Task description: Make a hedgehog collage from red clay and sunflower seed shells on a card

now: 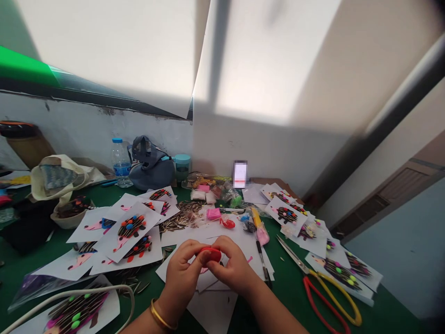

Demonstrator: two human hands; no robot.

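My left hand (183, 267) and my right hand (229, 262) meet over the middle of the table, both closed on one flattened lump of red modelling clay (212, 254). The thumbs press on the clay from the near side. Under the hands lie white paper sheets (174, 265), one with pink marks partly covered by my fingers. Just beyond sit a bag of red clay (227, 222), a pink clay block (213, 213) and a heap of striped sunflower seeds (182, 215). A black pen (261, 260) rests to the right of my right hand.
Cards with seed-and-clay hedgehogs lie on the left (128, 232) and right (309, 232). Large scissors (309, 273) lie partly spread at the right. Behind stand a water bottle (121, 164), a grey bag (151, 169) and a phone (239, 174). A white cable (69, 294) curves at front left.
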